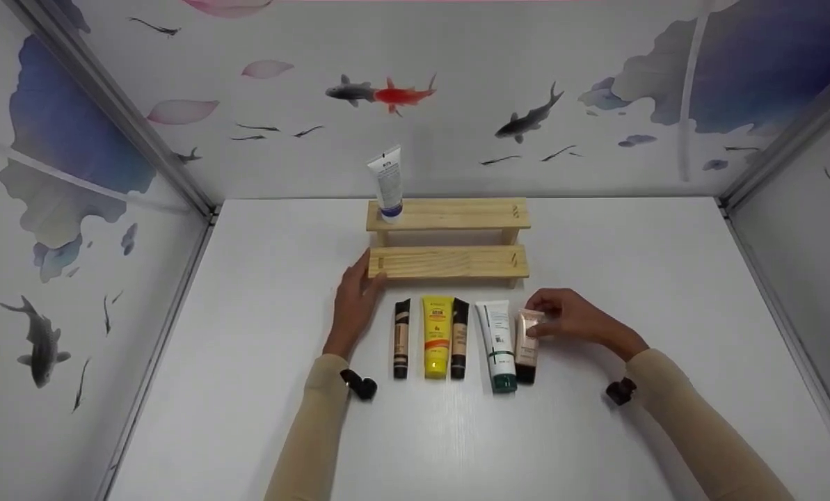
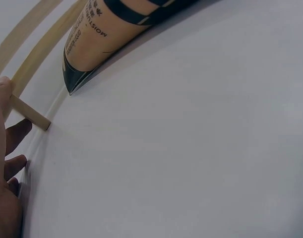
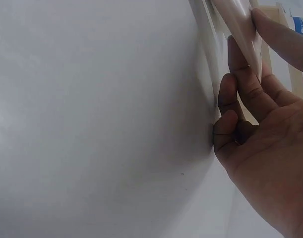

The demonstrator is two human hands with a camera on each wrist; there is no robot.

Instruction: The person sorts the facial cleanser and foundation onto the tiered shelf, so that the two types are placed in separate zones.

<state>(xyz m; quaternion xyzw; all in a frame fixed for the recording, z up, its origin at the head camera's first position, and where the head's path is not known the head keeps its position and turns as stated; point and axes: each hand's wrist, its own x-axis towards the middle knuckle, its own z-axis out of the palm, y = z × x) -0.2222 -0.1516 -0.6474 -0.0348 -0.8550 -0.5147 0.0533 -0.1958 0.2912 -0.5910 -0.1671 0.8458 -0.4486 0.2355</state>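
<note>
My left hand (image 1: pixel 354 305) grips the left end of the lower step of a two-step wooden rack (image 1: pixel 449 262), thumb at its front edge. In the left wrist view, the fingers lie by the rack's leg (image 2: pixel 31 113). With thumb and fingers, my right hand (image 1: pixel 573 317) pinches the flat end of a small pink tube with a dark cap (image 1: pixel 528 344). Left of that tube lies a white tube with a green cap (image 1: pixel 499 341). Further left are a dark-and-beige tube (image 1: pixel 460 341), a yellow tube (image 1: pixel 437 334) and another dark-and-beige tube (image 1: pixel 401 341).
A white tube with a blue cap (image 1: pixel 389 182) stands cap-down at the left of the rack's upper step (image 1: pixel 456 214). The white table (image 1: pixel 261 278) is enclosed by printed panels (image 1: pixel 449 56) at the back and sides. Black wrist cameras (image 1: pixel 360 385) sit on both wrists.
</note>
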